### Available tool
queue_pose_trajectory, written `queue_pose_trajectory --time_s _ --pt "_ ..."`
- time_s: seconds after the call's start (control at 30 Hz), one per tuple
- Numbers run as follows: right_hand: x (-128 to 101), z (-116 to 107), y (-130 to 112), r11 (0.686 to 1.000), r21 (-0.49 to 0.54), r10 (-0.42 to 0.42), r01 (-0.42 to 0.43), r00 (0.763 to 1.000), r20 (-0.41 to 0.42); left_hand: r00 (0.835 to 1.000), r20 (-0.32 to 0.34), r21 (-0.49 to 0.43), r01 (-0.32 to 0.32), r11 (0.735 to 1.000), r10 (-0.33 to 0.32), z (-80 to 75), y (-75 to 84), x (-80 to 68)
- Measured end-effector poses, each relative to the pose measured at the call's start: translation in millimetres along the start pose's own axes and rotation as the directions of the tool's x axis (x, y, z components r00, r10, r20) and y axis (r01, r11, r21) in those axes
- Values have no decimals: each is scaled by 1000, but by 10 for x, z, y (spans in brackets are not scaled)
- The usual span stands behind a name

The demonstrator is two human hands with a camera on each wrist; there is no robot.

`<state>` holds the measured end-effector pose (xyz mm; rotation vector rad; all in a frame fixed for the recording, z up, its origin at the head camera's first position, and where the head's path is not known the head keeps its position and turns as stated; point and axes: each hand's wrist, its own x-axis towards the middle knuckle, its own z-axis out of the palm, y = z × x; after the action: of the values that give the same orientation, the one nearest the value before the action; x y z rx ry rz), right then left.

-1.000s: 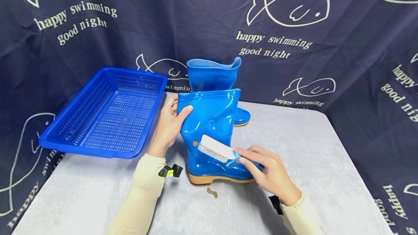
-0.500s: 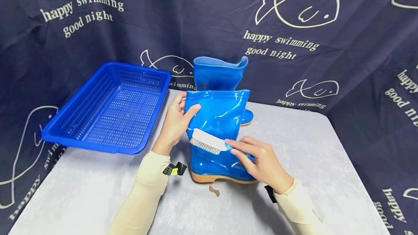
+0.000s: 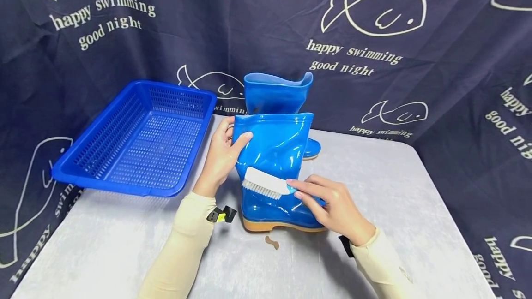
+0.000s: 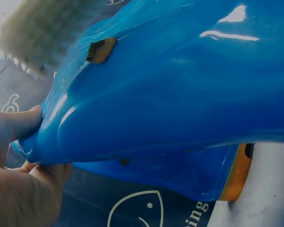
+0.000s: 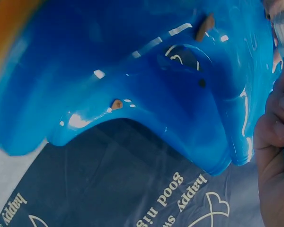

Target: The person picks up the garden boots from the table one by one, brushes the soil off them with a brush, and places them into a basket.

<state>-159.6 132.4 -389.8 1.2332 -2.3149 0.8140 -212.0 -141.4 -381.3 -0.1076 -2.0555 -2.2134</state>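
A blue rain boot (image 3: 272, 146) with a tan sole stands upright on the table. My left hand (image 3: 222, 156) grips the back edge of its shaft near the top, thumb on the near side. In my right hand (image 3: 332, 202) is a white scrub brush (image 3: 266, 182), held by its blue handle and overlapping the boot's lower shaft. Its grey bristles (image 4: 42, 33) face down in the head view. A brown patch (image 4: 101, 50) clings to the boot, close by the bristles in the left wrist view. Another small brown patch (image 5: 116, 104) shows in the right wrist view.
Behind the first boot stands a second blue boot (image 3: 276, 91), partly hidden. At the left sits a blue slotted plastic basket (image 3: 199, 151). A brown scrap (image 3: 272, 242) lies on the grey table (image 3: 399, 197), in front of the sole. A dark printed curtain (image 3: 257, 22) hangs behind.
Over the second, the brush has moved up and left across the boot, covering the brown patch seen beside it earlier. The left hand keeps its grip. The head view has shifted slightly.
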Motion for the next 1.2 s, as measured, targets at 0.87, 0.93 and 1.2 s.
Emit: queue_pose_trajectory --time_s 0.87,0.93,1.2 --pt "-3 50 21 1000 -6 24 -23 1000 16 1000 4 7 -1 1000 1 -16 -24 5" --pt "2 53 22 999 -12 48 -48 999 18 1000 5 7 0 1000 0 -15 -24 2" --pt "-142 73 19 998 -34 60 -56 989 133 1000 -6 4 -9 1000 9 0 -10 16"
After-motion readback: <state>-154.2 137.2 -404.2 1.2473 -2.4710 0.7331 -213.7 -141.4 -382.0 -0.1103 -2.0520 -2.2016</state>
